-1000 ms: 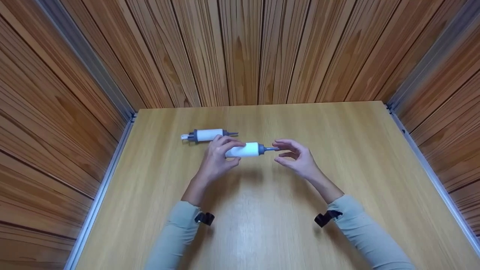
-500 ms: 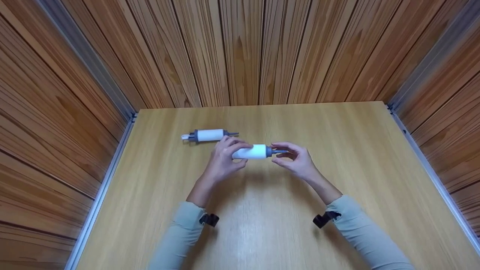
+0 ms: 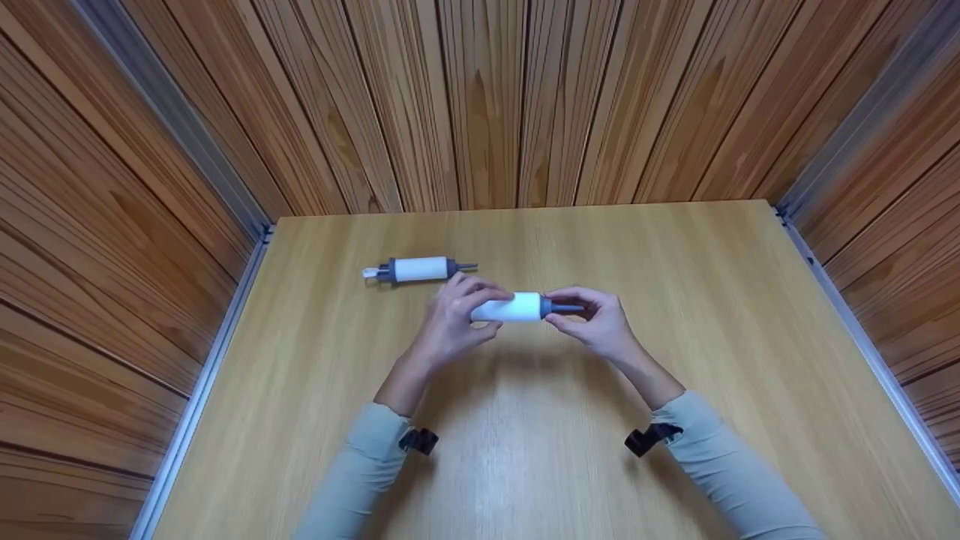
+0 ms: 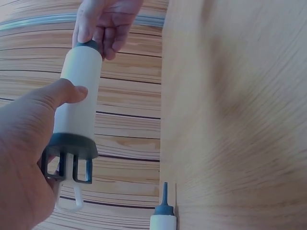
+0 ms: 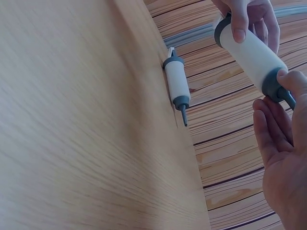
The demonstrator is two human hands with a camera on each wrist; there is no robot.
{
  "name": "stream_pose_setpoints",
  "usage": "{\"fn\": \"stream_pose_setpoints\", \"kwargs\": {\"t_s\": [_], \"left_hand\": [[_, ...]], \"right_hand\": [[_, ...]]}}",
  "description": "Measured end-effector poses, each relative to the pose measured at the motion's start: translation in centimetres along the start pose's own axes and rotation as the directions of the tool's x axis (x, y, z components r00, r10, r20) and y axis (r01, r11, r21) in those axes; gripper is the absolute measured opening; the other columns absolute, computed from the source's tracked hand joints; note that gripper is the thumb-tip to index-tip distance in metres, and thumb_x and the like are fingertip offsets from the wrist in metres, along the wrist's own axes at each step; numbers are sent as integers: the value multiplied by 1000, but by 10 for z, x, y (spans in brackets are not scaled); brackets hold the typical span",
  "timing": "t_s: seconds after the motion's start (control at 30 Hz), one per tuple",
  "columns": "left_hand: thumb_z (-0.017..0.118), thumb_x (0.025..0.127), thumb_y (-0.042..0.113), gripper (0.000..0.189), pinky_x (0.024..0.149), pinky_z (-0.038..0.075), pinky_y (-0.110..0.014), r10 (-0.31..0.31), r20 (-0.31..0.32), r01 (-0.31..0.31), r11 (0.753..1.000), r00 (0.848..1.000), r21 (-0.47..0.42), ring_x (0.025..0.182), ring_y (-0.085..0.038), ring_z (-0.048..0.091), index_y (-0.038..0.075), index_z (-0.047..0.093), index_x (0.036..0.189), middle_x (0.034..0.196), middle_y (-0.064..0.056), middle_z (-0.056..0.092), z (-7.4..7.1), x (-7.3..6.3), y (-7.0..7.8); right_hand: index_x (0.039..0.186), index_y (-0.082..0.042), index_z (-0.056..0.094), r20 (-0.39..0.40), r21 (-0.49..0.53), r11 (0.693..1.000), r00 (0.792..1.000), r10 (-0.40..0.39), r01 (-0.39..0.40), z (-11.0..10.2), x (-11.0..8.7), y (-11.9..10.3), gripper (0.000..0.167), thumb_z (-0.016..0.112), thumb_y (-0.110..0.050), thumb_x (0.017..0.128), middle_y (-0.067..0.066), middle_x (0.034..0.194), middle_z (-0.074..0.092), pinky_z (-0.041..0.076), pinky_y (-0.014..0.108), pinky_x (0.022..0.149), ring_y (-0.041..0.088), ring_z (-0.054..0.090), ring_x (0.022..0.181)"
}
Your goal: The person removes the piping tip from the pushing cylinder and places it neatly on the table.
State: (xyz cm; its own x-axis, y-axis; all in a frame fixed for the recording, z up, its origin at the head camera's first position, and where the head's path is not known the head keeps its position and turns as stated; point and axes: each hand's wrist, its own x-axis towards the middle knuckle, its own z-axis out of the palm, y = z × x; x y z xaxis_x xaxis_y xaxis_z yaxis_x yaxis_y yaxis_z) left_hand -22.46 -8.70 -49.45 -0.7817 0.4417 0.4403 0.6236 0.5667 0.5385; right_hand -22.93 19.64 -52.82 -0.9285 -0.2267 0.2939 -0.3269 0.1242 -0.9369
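Observation:
A large white syringe [image 3: 521, 306] with dark grey end caps is held level above the table. My left hand [image 3: 452, 319] grips its white barrel, thumb along the near side in the left wrist view. At the right end, my right hand [image 3: 602, 324] pinches the grey nozzle cap [image 5: 272, 85] between thumb and fingers, and the thin nozzle [image 3: 568, 308] points into that palm. The plunger's pale ring handle [image 4: 72, 203] sticks out of the slotted grey cap [image 4: 72, 145] at the left end. A second, similar syringe [image 3: 420, 268] lies on the table behind my left hand.
The wooden table [image 3: 525, 450] carries the second syringe near its back left. Wood-plank walls [image 3: 487, 105] enclose the back and both sides, with metal rails [image 3: 206, 382] along the side edges. Black wrist cameras [image 3: 420, 441] sit on both sleeves.
My left hand has moved the syringe to the right and slightly nearer. My right hand's thumb and fingers have closed from around the nozzle onto the nozzle cap. The other syringe stays still.

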Motion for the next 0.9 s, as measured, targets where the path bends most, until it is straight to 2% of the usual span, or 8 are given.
{"fn": "stream_pose_setpoints", "kwargs": {"t_s": [0.2,0.37,0.53,0.77,0.9], "left_hand": [[94,93,18,44,116,55,-61,28,37,-28,1000,999,-4,132,-36,67,17,81,135,138,-11,77,-4,-1,-4],[95,92,19,49,115,60,-57,47,60,-47,999,997,1,129,-36,75,16,78,139,139,-12,78,-7,-2,-8],[93,95,22,49,107,66,-52,51,66,-53,998,996,25,120,-35,81,19,76,141,135,-11,80,-8,-3,-6],[88,97,29,42,82,68,-44,137,71,-145,980,988,133,100,-31,81,21,76,137,130,-10,80,-12,-5,2],[86,98,33,42,78,67,-42,154,93,-167,974,984,152,96,-30,80,22,76,137,128,-10,80,-18,-6,6]], "right_hand": [[126,10,77,0,5,1000,1000,-6,6,-2,-1,-3,33,83,9,94,-1,121,84,64,20,100,5,79,110],[126,10,76,-20,7,1000,1000,-5,5,-4,-3,-6,32,81,13,94,1,120,83,64,19,99,6,78,109],[125,11,75,-11,18,1000,1000,-23,24,-5,-3,-7,32,79,14,94,-11,117,81,64,19,99,6,78,109],[123,16,71,62,17,995,993,-102,101,-6,-4,-12,32,78,17,92,-16,116,79,64,20,97,4,77,107],[122,14,72,98,-3,992,987,-124,125,-8,-5,-17,33,79,17,90,-18,116,78,64,20,96,4,77,106]]}}
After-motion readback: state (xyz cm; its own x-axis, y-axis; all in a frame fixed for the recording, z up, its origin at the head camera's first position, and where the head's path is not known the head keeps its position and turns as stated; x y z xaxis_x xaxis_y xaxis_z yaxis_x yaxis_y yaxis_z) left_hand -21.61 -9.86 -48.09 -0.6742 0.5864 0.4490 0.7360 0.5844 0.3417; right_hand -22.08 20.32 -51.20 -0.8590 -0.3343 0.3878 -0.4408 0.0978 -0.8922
